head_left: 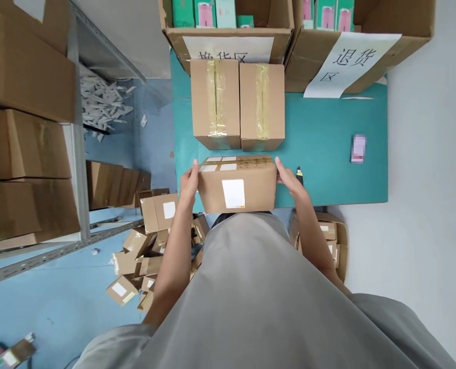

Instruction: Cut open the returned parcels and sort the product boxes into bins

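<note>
A brown cardboard box with a white label on its side is at the front edge of the green tabletop. Tape and several white labels cover its top. My left hand presses against its left end, and my right hand against its right end, so the box is gripped between both palms. Just beyond it stand two taped cardboard boxes, the left one and the right one, side by side. A yellow-and-black utility knife lies right of my right hand.
Two large open cartons, one at back centre and one at back right, hold green-and-pink packages and bear paper signs. A blurred pink item lies on the right. Shelving with boxes stands left; loose boxes are heaped on the floor.
</note>
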A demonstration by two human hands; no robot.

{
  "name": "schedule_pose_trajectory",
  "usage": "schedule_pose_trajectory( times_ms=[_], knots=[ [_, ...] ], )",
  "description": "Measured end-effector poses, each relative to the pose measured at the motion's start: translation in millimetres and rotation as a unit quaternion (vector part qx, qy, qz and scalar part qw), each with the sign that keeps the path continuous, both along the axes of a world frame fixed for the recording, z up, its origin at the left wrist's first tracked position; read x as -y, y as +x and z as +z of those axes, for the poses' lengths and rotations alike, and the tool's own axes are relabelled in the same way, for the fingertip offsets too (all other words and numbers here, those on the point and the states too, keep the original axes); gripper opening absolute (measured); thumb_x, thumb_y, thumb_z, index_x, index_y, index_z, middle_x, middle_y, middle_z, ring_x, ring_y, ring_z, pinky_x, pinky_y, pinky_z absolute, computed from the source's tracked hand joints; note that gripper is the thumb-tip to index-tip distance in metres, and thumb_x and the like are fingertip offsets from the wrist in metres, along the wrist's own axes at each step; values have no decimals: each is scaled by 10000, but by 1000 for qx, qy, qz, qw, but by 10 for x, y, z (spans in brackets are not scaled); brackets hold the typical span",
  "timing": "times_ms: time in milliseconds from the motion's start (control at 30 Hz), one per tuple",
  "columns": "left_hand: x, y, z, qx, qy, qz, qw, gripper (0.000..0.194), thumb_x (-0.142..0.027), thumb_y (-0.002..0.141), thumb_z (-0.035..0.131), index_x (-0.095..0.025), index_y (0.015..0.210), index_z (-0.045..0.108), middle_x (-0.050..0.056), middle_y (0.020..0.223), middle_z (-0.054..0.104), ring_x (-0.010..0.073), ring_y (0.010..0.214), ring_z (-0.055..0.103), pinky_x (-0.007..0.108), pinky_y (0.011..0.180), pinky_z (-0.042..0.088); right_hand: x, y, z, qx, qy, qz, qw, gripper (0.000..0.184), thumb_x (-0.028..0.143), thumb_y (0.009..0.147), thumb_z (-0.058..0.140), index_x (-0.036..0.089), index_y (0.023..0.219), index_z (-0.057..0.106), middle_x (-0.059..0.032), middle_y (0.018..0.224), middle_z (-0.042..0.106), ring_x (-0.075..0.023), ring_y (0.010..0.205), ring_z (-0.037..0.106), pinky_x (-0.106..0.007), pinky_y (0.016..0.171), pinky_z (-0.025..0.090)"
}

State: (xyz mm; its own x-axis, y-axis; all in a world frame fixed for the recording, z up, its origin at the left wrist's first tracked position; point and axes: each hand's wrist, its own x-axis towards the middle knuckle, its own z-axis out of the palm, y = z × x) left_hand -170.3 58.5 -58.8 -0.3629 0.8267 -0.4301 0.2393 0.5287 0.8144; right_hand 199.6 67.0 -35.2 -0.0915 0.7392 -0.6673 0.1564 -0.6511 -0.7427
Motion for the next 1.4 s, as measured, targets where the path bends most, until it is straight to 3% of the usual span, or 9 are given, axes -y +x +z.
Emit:
schedule_pose_trajectory(
  times_ms=[133, 233, 533, 667, 800, 867, 1000, 1133, 1400],
  knots=[
    [299, -26, 277, 14, -1, 43, 999, 730, -818, 863, 786, -136, 1116, 842, 120, 1123, 827, 338, 1181, 743, 398, 1022, 606, 288, 58, 295, 23, 73, 28, 997, 820, 895, 948, 669, 173, 1279, 875, -123, 1266, 869, -380, 1305, 765, -544, 1193, 595],
    [467, -7, 304, 32, -13, 51, 998, 778, -682, 803, 877, -115, 1331, 809, 155, 1204, 841, 340, 1173, 775, 422, 1003, 635, 425, 92, 346, 31, 100, 20, 994, 762, 839, 916, 756, 183, 1287, 872, -109, 1300, 864, -382, 1269, 782, -546, 1193, 596],
    [403, -95, 24, 68, -130, -55, 988, 850, -619, 646, 1005, -120, 1294, 772, 251, 1425, 773, 451, 1377, 723, 574, 1191, 587, 319, 270, -115, 109, -16, 107, 988, 722, 865, 838, 764, 159, 946, 876, -103, 1038, 892, -450, 1251, 771, -557, 1147, 606],
    [76, -222, -39, 62, -130, -74, 987, 994, -629, 771, 954, -169, 1587, 622, 256, 1704, 574, 441, 1616, 529, 558, 1298, 502, -23, 394, -219, 138, 1, 34, 990, 726, 753, 867, 834, 183, 1317, 834, -152, 1421, 819, -421, 1466, 678, -566, 1286, 514],
    [-625, -227, -110, 55, -77, -30, 995, 1089, -566, 881, 912, -217, 1772, 392, 245, 1827, 403, 413, 1728, 363, 567, 1356, 423, -642, 358, -259, 154, 1, -73, 985, 1073, 658, 880, 898, 185, 1746, 477, -212, 1765, 530, -359, 1599, 577, -502, 1299, 528],
    [-1045, -174, -152, 76, -40, -11, 996, 1063, -532, 908, 899, -222, 1778, 373, 236, 1822, 417, 379, 1730, 371, 544, 1377, 396, -957, 250, -279, 119, -11, -92, 988, 1100, 623, 903, 901, 207, 1788, 397, -217, 1741, 559, -350, 1468, 699, -495, 1194, 628],
    [-1666, -58, -227, 136, 11, -7, 991, 883, -530, 867, 921, -187, 1606, 580, 220, 1644, 645, 346, 1560, 614, 488, 1345, 465, -1356, 16, -349, 23, -30, -115, 993, 850, 433, 937, 925, 243, 1678, 555, -162, 1505, 770, -276, 1118, 851, -457, 1061, 707],
    [-1808, -75, -263, 160, 15, -15, 987, 784, -506, 777, 964, -180, 1428, 676, 208, 1567, 710, 343, 1479, 678, 472, 1306, 508, -1419, -20, -439, -31, -8, -140, 990, 783, 341, 950, 910, 268, 1655, 577, -122, 1452, 804, -236, 1086, 855, -419, 1089, 695],
    [-1763, -161, -120, 104, -82, -60, 989, 799, -663, 781, 926, -286, 1423, 637, 182, 1605, 683, 386, 1430, 699, 483, 1033, 652, -1346, -68, -552, -50, 19, -155, 986, 801, 375, 952, 896, 279, 1672, 558, -118, 1425, 819, -244, 1025, 869, -432, 1073, 691]
  ],
)
